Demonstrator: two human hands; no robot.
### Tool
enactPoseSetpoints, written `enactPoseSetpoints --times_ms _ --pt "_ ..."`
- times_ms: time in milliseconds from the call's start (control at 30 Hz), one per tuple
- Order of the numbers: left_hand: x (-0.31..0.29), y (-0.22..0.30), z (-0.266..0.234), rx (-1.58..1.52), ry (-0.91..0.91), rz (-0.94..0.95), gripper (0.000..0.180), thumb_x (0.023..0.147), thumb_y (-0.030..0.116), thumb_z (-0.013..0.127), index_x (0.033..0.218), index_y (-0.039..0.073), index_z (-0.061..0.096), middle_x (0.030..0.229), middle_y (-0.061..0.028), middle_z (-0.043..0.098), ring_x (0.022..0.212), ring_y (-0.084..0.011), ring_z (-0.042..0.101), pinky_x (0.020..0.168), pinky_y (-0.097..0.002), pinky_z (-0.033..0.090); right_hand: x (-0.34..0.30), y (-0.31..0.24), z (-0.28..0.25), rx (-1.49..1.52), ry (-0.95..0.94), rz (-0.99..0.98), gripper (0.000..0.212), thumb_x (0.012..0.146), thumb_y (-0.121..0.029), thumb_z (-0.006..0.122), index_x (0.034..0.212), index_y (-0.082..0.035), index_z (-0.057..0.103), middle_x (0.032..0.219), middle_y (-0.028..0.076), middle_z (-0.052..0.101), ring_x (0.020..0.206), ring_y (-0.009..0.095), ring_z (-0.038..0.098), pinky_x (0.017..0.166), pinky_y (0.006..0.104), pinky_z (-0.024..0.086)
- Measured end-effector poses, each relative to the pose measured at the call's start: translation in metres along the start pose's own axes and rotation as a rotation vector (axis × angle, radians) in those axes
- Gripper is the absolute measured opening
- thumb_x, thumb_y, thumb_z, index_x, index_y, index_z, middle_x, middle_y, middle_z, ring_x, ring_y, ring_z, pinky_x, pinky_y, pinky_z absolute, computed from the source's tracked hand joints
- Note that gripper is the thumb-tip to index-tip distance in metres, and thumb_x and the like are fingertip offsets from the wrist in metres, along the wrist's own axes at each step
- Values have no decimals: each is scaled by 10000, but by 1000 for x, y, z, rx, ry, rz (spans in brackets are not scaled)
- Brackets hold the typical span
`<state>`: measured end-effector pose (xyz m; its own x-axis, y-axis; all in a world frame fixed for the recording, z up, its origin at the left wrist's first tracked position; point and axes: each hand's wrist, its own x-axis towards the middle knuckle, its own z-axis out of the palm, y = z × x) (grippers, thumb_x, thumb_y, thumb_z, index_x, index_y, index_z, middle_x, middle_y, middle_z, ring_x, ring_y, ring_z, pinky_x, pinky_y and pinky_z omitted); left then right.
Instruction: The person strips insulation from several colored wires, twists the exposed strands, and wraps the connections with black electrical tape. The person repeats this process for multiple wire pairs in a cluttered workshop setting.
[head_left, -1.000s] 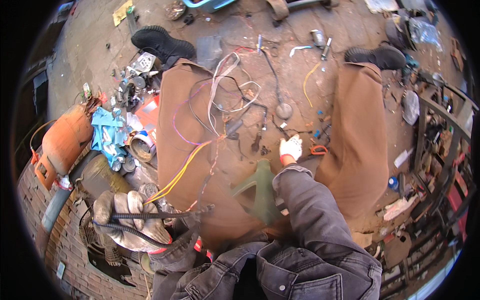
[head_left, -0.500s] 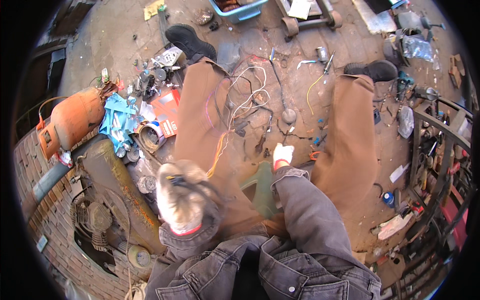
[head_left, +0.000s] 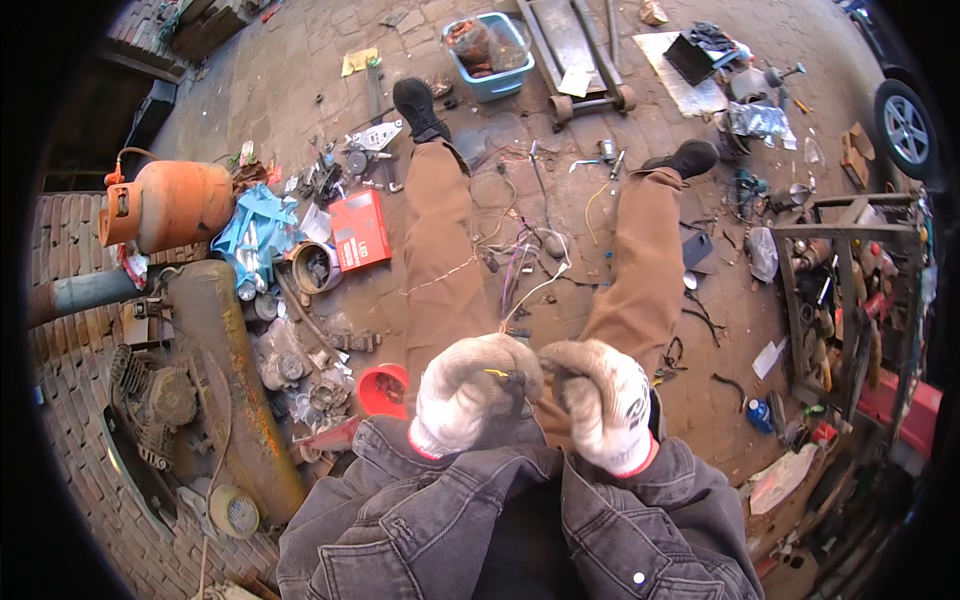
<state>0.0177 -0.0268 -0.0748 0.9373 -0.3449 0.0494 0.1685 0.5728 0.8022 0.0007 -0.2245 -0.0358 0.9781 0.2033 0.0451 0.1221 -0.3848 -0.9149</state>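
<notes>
Both my hands wear whitish, soiled knit gloves with red cuffs and meet close together in front of my jacket. My left hand (head_left: 465, 395) is closed around a bundle of thin wires, with a short yellow and black wire end (head_left: 496, 373) showing over its fingers. White wire (head_left: 545, 290) and purple wire (head_left: 511, 275) run from it down between my legs to the ground. Beside it, my right hand (head_left: 608, 405) has its fingers curled tight; what they grip is hidden. A twisted red and white strand (head_left: 440, 275) crosses my left trouser leg.
To the left lie an orange gas cylinder (head_left: 185, 205), a blue plastic bag (head_left: 255, 235), a red box (head_left: 360, 230) and a red funnel-like cup (head_left: 382, 390). A blue basin (head_left: 492, 80) stands ahead. A metal rack (head_left: 850, 232) full of tools is on the right.
My right hand has come up from the ground to my waist. The left hand has moved right to meet it, bringing the wires along. My view has tilted farther ahead.
</notes>
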Motion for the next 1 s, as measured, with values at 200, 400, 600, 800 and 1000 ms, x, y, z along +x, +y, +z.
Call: enactPoseSetpoints --times_ms 200,400,600,800,1000 --pt "-26 10 28 97 192 -36 519 983 461 636 1125 -35 576 918 -138 676 737 -166 630 653 -300 510 -29 -41 16 -66 164 -52 356 999 -295 558 1116 25 660 928 178 706 783 313 702 715 369 549" --pt "-42 20 45 227 285 32 542 985 478 620 1103 -50 586 884 -105 674 743 -146 627 655 -268 498 -48 -54 25 -179 106 -9 284 969 -205 626 1174 -8 620 999 180 704 821 355 704 718 386 557" --pt "-53 15 60 380 381 176 428 1012 377 586 1073 -45 610 854 -69 652 732 -123 588 657 -256 477 -60 -68 23 -290 112 -41 268 939 -148 629 1174 -20 626 939 177 704 759 356 700 672 398 552" --pt "-60 -2 65 539 359 304 354 1014 297 581 1113 -39 637 862 -36 643 736 -112 571 669 -252 464 -77 -82 21 -247 182 38 242 957 -147 608 1167 -27 623 905 187 697 750 387 687 659 429 538" --pt "-64 -16 78 386 520 367 377 1007 350 621 1135 -5 642 885 -34 659 759 -103 575 674 -243 460 -85 -87 33 -335 148 117 258 967 -171 612 1192 -44 601 839 168 682 679 369 667 605 424 519"
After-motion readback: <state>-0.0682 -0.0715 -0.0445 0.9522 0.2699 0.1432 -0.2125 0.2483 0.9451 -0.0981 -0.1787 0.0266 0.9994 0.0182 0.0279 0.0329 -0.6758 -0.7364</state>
